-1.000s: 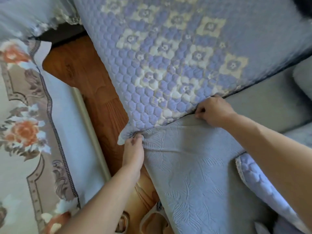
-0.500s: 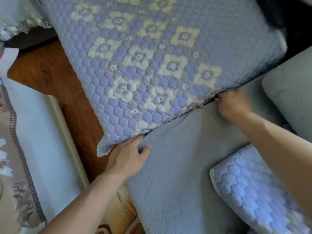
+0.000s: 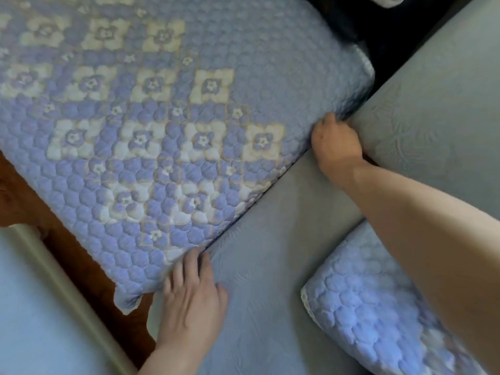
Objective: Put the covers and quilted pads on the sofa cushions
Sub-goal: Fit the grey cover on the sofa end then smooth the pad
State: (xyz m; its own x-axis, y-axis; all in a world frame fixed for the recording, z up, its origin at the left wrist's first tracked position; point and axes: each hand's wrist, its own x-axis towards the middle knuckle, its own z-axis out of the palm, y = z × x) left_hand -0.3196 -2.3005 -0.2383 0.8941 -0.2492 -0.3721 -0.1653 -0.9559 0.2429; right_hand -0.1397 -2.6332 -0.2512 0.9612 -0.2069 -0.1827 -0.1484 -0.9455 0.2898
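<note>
A blue quilted pad [image 3: 167, 125] with cream flower squares lies over a sofa cushion and fills the upper left. Beside it sits a grey embossed seat cushion [image 3: 270, 266]. My left hand [image 3: 192, 299] lies flat on the grey cushion, its straight fingertips pushed into the seam under the pad's near edge. My right hand [image 3: 334, 147] is curled at the pad's far corner, fingers tucked into the gap between pad and grey back cushion [image 3: 433, 109]; what they hold is hidden. A second quilted pad [image 3: 373, 315] lies at lower right, partly under my right forearm.
Brown wooden sofa frame [image 3: 81, 266] shows below the pad's hanging corner. A pale blue surface with a beige rail [image 3: 67, 288] lies at lower left. A dark gap [image 3: 392, 31] opens behind the cushions at top right.
The view shifted right along the sofa. My right hand slid along the seam to the pad's far corner. My left hand went from pinching the pad's edge to lying flat at the seam.
</note>
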